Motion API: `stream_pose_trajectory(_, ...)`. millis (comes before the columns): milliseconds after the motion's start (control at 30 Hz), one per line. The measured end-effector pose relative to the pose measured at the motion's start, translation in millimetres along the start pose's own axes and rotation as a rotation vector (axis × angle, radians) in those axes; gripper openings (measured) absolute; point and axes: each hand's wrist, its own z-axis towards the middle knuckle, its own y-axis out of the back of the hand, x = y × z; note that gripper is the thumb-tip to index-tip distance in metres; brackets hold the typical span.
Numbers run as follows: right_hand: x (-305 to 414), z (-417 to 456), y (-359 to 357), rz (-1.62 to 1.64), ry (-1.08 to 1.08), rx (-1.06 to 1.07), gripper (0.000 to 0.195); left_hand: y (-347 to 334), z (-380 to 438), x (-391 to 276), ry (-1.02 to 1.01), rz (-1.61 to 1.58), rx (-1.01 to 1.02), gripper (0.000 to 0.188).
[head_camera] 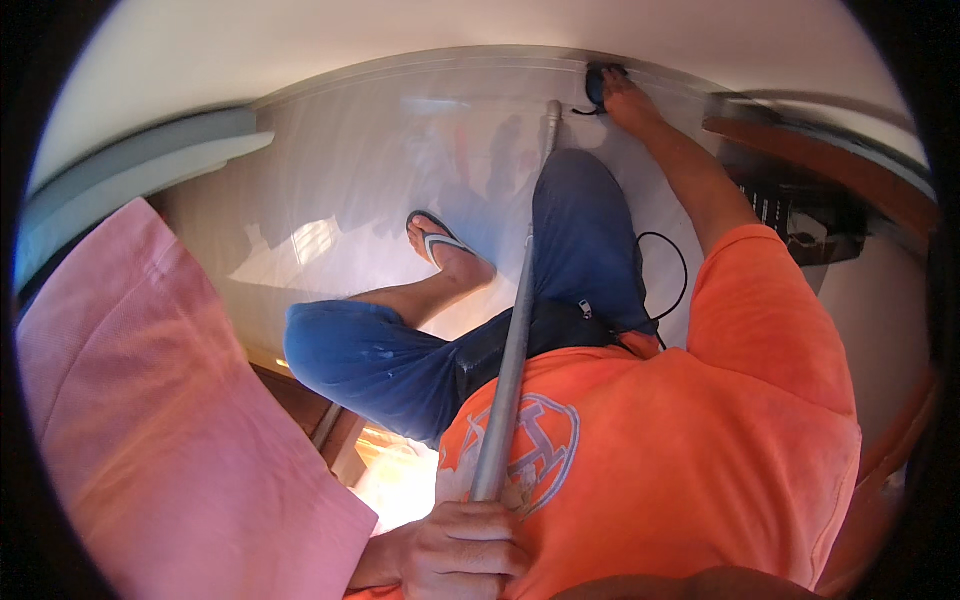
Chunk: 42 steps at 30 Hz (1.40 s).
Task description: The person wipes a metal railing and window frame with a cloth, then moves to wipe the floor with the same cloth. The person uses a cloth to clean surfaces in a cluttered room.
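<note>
My left hand (465, 551), low in the view near my chest, is closed around a grey metal pole (511, 352). The pole slants up across my orange shirt and along my bent right leg to a rounded tip near the far wall. At the end of my outstretched right arm, my right hand (628, 101) has its fingers over a small dark blue object (595, 84) on the floor by that wall. Its exact kind is unclear, as the hand covers part of it. A thin dark strip sticks out from its lower side.
Pink cloth (180, 397) fills the near left. Blue-grey boards (150, 161) stand beyond it. A black box (799, 214) bearing writing lies under a brown wooden edge (817, 161) at right. A black cord (686, 274) loops beside my leg. The floor (360, 180) is pale and shiny.
</note>
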Motion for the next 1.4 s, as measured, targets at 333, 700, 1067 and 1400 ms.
stream_pose_trajectory(333,18,-31,27,0.167,0.083,-0.237,0.041,-6,14,-1,-0.136,0.003,0.097,0.021)
stream_pose_trajectory(700,31,-153,-49,-0.050,-0.112,-0.052,0.058,-6,25,-1,-0.229,0.002,0.116,0.028)
stream_pose_trajectory(1067,53,-108,58,0.399,-0.348,0.476,0.053,-9,7,-13,-0.057,0.174,0.020,0.029)
stream_pose_trajectory(1400,98,-230,125,0.550,-0.848,-0.487,0.023,1,23,15,-0.220,0.075,-0.230,0.025)
